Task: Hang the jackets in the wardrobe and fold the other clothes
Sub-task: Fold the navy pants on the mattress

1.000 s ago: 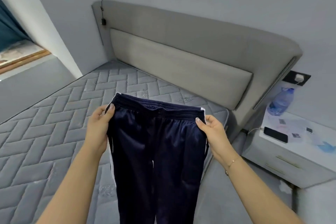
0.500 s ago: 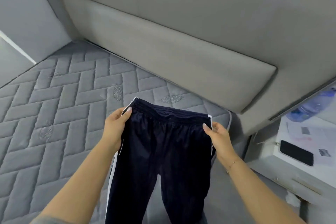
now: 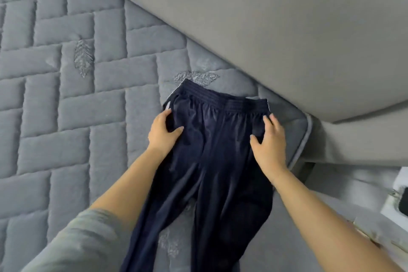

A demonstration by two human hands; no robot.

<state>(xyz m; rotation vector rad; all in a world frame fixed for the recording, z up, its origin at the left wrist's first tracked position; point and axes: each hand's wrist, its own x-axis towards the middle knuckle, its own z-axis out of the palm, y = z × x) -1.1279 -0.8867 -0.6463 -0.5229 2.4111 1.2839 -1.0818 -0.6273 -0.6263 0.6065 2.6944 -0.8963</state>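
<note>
Left hand (image 3: 164,133) and right hand (image 3: 268,141): both lying flat on the trousers (image 3: 209,161), fingers spread, gripping nothing. Trousers: lying on the mattress (image 3: 66,95), waistband nearing the headboard (image 3: 287,28), legs trailing off the near edge.

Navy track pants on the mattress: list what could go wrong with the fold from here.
1. The navy track pants lie close to the mattress corner by the headboard; the right side could slip over the edge.
2. The legs run out of view below, so they may lie twisted and fold unevenly.
3. The fabric looks slick and wrinkled under the left hand and right hand; creases may be folded in.
</note>
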